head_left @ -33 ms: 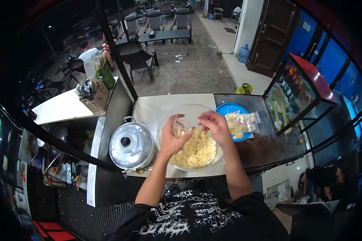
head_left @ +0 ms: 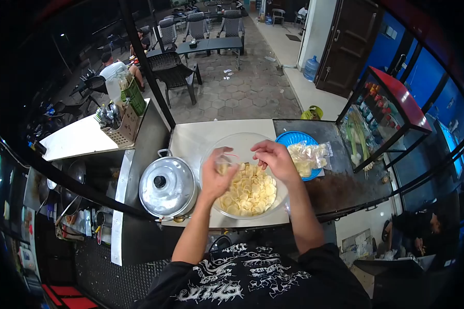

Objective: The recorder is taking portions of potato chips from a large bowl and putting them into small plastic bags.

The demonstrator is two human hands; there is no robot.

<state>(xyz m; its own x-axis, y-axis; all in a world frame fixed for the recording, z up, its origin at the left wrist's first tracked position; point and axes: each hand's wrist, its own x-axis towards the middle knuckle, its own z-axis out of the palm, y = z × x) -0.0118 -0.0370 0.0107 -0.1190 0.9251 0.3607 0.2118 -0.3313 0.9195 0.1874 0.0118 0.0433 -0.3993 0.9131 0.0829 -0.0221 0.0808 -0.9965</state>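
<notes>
Over the bowl point(head_left: 241, 144) of chips point(head_left: 248, 193), the left hand point(head_left: 217, 177) pinches a chip and the right hand point(head_left: 275, 159) curls loosely, fingertips together. Left of the bowl sits a pot point(head_left: 167, 186); right, a bag point(head_left: 308, 156).

Both hands over the bowl point(head_left: 242, 141), left hand point(head_left: 217, 175) at its left side, right hand point(head_left: 276, 158) at its far right rim. Chips point(head_left: 250, 193) in the bowl, below and between the hands. Lidded pot point(head_left: 166, 186) left of the left hand, on the counter point(head_left: 191, 139). Plate point(head_left: 293, 139) just right of the right hand, bag point(head_left: 309, 156) on it. Utensil caddy point(head_left: 119, 123) far left, beyond the pot. Chairs and table point(head_left: 206, 45) well beyond the counter.
</notes>
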